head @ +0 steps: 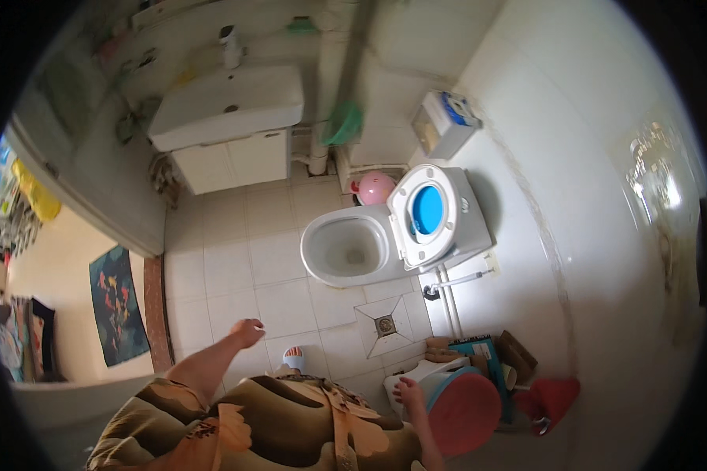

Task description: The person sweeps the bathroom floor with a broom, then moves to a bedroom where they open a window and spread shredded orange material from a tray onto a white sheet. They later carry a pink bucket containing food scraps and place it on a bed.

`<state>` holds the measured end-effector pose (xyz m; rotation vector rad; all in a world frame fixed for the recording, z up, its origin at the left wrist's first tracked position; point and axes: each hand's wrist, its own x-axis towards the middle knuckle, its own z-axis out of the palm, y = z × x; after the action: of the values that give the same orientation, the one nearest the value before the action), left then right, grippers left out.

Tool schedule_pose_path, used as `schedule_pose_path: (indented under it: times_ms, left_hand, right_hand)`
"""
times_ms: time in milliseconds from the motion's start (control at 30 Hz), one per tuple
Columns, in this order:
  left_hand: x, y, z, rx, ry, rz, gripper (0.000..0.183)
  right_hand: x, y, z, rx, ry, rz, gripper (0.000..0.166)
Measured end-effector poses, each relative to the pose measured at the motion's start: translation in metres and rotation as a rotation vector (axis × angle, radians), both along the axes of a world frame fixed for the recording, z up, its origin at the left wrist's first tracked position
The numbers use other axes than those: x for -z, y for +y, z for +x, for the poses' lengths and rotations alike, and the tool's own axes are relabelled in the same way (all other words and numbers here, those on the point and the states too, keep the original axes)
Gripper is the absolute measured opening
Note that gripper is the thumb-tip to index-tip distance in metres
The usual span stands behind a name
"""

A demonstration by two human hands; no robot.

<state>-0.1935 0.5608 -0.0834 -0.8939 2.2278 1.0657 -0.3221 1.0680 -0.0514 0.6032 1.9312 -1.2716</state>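
My left hand (pixel 247 333) hangs over the tiled floor (pixel 283 301) with its fingers curled in. A small pale spot shows at its fingertips; whether that is a held thing cannot be made out. Lower right, my right hand (pixel 409 393) has its fingers apart and slightly bent, holding nothing. It is nearest to a red basin (pixel 464 413) and a blue-rimmed basin (pixel 442 390), and overlaps a white plastic item (pixel 396 384) in the view. In front of me stands a white toilet bowl (pixel 346 247). Its seat (pixel 405 241) is raised against the tank, and a blue oval (pixel 428 211) shows through the ring.
A square floor drain (pixel 385 325) lies beside the toilet. Cardboard (pixel 515 356) and a red item (pixel 548 403) crowd the right wall. A pink rounded object (pixel 376 187) sits behind the bowl. The washbasin (pixel 230 106) tops a white cabinet (pixel 233 162). Past the doorway is a fish-patterned mat (pixel 118 306).
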Motion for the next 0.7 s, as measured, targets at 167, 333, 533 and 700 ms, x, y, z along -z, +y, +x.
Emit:
schedule_pose_path:
  times_ms: [167,333,533,700]
  left_hand:
    - [-0.034,-0.048,0.056,-0.301,-0.065,0.034,0.032]
    - [-0.029,-0.053,0.115,-0.586,-0.056,0.136,0.031]
    - [-0.036,-0.053,0.109,-0.737,0.026,0.273,0.03]
    - [-0.04,-0.08,0.081,-0.788,0.0,0.263,0.029]
  right_hand:
    - [-0.012,-0.104,-0.037,-0.211,0.011,-0.016,0.035]
    - [0.005,-0.149,-0.056,-0.437,-0.074,0.082,0.034]
    - [0.01,-0.162,-0.098,-0.603,-0.131,0.237,0.036]
    - [0.035,-0.196,-0.15,-0.645,-0.127,0.23,0.031]
